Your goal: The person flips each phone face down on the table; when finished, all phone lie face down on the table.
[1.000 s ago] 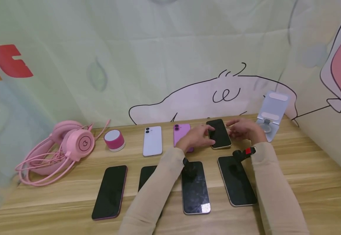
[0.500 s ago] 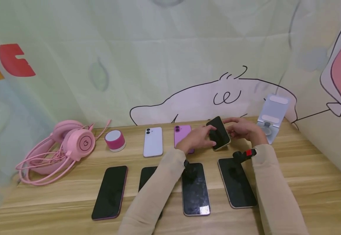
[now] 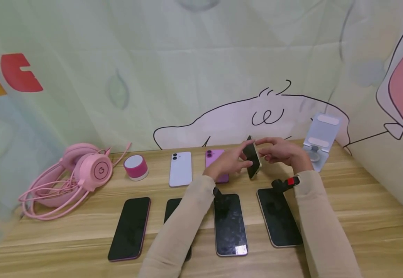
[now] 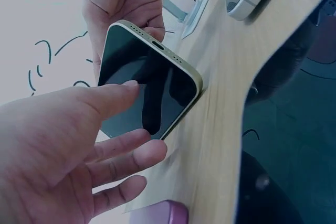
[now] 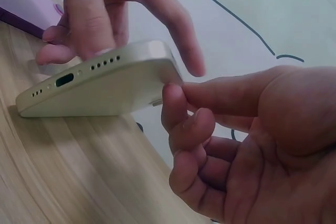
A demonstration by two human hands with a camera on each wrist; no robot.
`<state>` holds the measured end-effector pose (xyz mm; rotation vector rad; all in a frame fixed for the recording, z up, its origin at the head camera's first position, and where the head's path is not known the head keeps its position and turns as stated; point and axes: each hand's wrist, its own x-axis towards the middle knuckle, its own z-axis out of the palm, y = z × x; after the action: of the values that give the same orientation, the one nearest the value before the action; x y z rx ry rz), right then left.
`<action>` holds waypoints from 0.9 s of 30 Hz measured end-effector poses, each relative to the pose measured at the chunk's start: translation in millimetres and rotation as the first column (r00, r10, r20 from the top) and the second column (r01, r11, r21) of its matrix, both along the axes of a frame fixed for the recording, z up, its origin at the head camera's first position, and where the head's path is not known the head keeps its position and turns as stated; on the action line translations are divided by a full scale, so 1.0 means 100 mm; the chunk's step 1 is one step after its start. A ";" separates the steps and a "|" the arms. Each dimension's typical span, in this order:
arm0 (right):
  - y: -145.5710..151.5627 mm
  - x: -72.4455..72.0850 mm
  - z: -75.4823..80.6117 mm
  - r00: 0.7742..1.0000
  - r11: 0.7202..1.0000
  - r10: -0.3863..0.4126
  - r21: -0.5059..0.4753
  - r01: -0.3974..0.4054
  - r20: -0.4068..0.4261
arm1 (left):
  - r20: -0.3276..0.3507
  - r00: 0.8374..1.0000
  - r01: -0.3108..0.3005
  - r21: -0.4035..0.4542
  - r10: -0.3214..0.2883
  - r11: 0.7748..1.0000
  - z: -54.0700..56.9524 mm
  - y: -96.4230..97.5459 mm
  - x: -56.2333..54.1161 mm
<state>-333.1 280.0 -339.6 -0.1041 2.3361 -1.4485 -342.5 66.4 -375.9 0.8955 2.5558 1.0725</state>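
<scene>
A smartphone [image 3: 252, 155] with a black screen and pale gold frame stands tilted steeply on a long edge at the back of the table, screen facing left. My left hand [image 3: 227, 162] holds it from the screen side, its thumb on the glass and index finger at the raised edge. On the back side, my right hand [image 3: 283, 151] grips the raised edge between thumb and curled fingers, as the right wrist view shows. The charging port end of the phone [image 5: 65, 80] faces the right wrist camera. Just left of it lies a purple phone [image 3: 215, 154], partly behind my left hand.
Right of my hands stands a folding phone stand [image 3: 323, 133]. A white phone [image 3: 180, 170], a pink speaker-like cylinder [image 3: 136, 170] and pink headphones [image 3: 93, 170] lie leftward. Several dark-screened phones, including one near my right forearm [image 3: 279, 218], form a front row on the wooden table [image 3: 66, 247].
The smartphone lay flat, screen up; its right long edge has risen until it stands steeply. My right hand has moved left and closed on that edge, while my left hand stays at the screen.
</scene>
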 end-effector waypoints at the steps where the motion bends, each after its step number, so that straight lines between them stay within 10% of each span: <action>1: -0.01 0.00 0.00 1.000 1.000 0.008 0.001 -0.008 -0.001 | 0.001 1.000 0.004 0.004 -0.004 1.000 0.00 -0.01 0.00; 8: -0.03 0.01 -0.02 0.999 0.999 0.049 -0.023 -0.048 0.011 | -0.006 0.999 0.038 0.040 -0.038 0.998 0.00 -0.04 -0.02; 27: -0.07 -0.02 -0.16 0.970 0.976 0.220 -0.020 -0.219 0.102 | 0.011 0.995 -0.101 0.180 0.101 0.978 0.02 -0.19 -0.12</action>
<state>-335.3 272.8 -355.4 -0.2745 2.1593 -1.3234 -354.3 47.3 -373.7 0.8118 2.5587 1.3516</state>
